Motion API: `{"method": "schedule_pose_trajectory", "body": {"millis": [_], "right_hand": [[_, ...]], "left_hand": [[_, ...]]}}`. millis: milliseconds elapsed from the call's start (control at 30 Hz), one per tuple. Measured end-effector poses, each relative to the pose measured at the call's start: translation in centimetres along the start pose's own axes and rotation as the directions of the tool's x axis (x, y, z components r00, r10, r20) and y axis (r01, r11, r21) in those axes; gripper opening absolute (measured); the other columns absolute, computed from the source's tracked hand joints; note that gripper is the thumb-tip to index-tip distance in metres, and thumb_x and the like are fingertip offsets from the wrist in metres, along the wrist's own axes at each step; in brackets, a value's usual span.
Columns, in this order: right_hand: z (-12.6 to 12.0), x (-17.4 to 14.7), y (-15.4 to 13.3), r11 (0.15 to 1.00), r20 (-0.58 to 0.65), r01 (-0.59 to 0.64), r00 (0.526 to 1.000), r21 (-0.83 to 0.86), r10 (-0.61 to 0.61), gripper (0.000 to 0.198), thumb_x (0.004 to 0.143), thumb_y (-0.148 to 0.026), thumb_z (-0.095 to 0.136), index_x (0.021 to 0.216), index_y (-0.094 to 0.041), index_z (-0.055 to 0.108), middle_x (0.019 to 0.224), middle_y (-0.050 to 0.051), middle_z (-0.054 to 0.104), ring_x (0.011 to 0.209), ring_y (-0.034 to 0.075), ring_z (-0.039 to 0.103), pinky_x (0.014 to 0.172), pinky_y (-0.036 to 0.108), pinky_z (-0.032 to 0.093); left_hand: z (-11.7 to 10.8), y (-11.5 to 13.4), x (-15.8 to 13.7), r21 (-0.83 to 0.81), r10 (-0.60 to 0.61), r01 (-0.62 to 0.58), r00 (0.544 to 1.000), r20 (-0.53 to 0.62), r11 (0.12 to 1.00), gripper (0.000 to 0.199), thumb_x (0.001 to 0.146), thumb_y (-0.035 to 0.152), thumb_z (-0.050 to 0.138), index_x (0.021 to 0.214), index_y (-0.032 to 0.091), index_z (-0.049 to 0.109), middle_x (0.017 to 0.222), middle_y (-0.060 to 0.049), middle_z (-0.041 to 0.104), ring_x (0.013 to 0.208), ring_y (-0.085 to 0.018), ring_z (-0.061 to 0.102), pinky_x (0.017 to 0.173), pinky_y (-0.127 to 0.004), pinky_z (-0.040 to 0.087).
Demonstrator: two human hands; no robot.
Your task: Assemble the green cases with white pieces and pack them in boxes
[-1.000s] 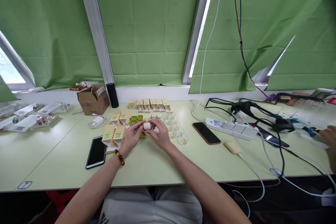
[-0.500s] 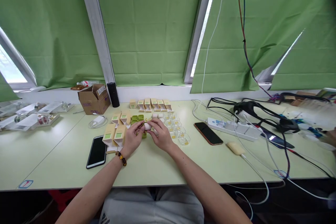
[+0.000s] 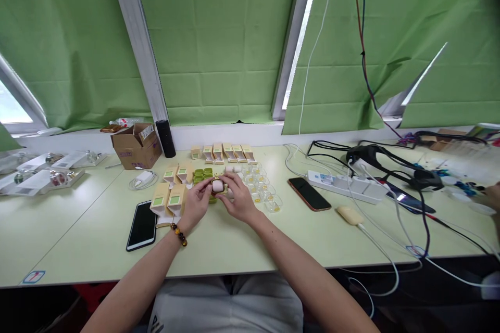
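Small case (image 3: pixel 217 186) with a white, rounded insert showing in its dark-rimmed opening, held above the bench (image 3: pixel 230 250), between near and far edges. Left hand (image 3: pixel 198 201): fingers curled in, pinching one side; right hand (image 3: pixel 239 201): fingers bent, gripping the other. Looks partway through: this piece is in work, not set down; green cases (image 3: pixel 203 172) sit just beyond the hands, contents too small to tell. White rolls (image 3: pixel 233 169) lie next to them; clear cups (image 3: pixel 261 187) to the right hold yellow bits. Cream cartons (image 3: pixel 172 199) with green fronts stand left, more cartons (image 3: pixel 228 154) line up towards the bench's far edge, insides unclear. Cardboard box (image 3: pixel 136 146), flaps up, near far edge, contents hidden.
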State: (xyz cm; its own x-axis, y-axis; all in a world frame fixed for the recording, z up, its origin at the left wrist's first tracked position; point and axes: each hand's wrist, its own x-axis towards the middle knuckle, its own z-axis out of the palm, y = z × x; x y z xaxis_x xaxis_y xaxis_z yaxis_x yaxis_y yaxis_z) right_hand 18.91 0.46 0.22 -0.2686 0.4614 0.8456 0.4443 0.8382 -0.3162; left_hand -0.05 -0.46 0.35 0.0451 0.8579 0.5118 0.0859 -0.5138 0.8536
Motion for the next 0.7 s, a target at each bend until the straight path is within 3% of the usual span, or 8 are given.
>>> {"method": "schedule_pose_trajectory", "body": {"millis": [133, 233, 333, 433, 567, 700], "right_hand": [[0.1, 0.1, 0.0, 0.988, 0.039, -0.09, 0.996, 0.124, 0.086, 0.05, 0.096, -0.029, 0.072, 0.143, -0.026, 0.057, 0.136, 0.015, 0.065, 0.128, 0.031, 0.063, 0.094, 0.047, 0.063], [0.1, 0.1, 0.1, 0.989, 0.053, -0.099, 0.994, 0.105, 0.094, 0.046, 0.096, -0.028, 0.072, 0.14, -0.027, 0.06, 0.131, 0.013, 0.071, 0.122, 0.031, 0.065, 0.093, 0.047, 0.062], [0.2, 0.0, 0.1, 0.982, 0.062, -0.146, 0.988, 0.124, 0.139, 0.047, 0.096, -0.026, 0.071, 0.142, -0.026, 0.06, 0.124, 0.011, 0.074, 0.098, 0.025, 0.07, 0.083, 0.042, 0.062], [0.4, -0.1, 0.1, 0.96, 0.095, -0.201, 0.978, 0.196, 0.185, 0.049, 0.096, -0.022, 0.068, 0.144, -0.026, 0.061, 0.115, 0.009, 0.075, 0.077, 0.018, 0.065, 0.074, 0.036, 0.062], [1.0, -0.3, 0.3, 0.928, 0.127, -0.259, 0.964, 0.269, 0.232, 0.053, 0.093, -0.018, 0.065, 0.146, -0.025, 0.062, 0.111, 0.008, 0.073, 0.081, 0.018, 0.065, 0.075, 0.036, 0.062], [1.1, -0.4, 0.4, 0.808, 0.208, -0.357, 0.934, 0.469, 0.292, 0.052, 0.097, -0.024, 0.062, 0.149, -0.02, 0.059, 0.102, 0.007, 0.074, 0.077, 0.017, 0.067, 0.074, 0.036, 0.064]], "left_hand": [[-0.1, 0.1, 0.2, -0.072, -0.044, 0.049, 0.997, 0.068, 0.996, 0.048, 0.101, 0.053, 0.062, 0.128, 0.015, 0.072, 0.125, -0.016, 0.076, 0.112, -0.029, 0.074, 0.095, -0.043, 0.063], [-0.4, 0.7, 0.2, 0.103, 0.116, -0.121, 0.992, 0.054, 0.987, 0.042, 0.106, 0.046, 0.056, 0.135, 0.019, 0.068, 0.138, -0.016, 0.07, 0.126, -0.029, 0.068, 0.108, -0.048, 0.056], [-0.9, 1.2, 0.1, 0.328, 0.371, -0.379, 0.924, 0.088, 0.866, 0.043, 0.107, 0.036, 0.055, 0.147, 0.024, 0.061, 0.151, -0.014, 0.061, 0.143, -0.031, 0.055, 0.12, -0.054, 0.045], [-1.2, 1.3, 0.2, 0.45, 0.506, -0.51, 0.851, 0.14, 0.733, 0.048, 0.104, 0.031, 0.061, 0.152, 0.027, 0.057, 0.148, -0.015, 0.06, 0.139, -0.032, 0.055, 0.118, -0.056, 0.045], [-1.3, 0.6, 0.4, 0.535, 0.543, -0.571, 0.808, 0.229, 0.623, 0.048, 0.101, 0.026, 0.066, 0.148, 0.027, 0.061, 0.132, -0.014, 0.063, 0.124, -0.03, 0.058, 0.106, -0.052, 0.053], [-1.3, 0.2, 0.4, 0.573, 0.54, -0.587, 0.795, 0.275, 0.572, 0.047, 0.103, 0.022, 0.061, 0.149, 0.027, 0.06, 0.125, -0.013, 0.063, 0.117, -0.028, 0.059, 0.1, -0.049, 0.056]]}}
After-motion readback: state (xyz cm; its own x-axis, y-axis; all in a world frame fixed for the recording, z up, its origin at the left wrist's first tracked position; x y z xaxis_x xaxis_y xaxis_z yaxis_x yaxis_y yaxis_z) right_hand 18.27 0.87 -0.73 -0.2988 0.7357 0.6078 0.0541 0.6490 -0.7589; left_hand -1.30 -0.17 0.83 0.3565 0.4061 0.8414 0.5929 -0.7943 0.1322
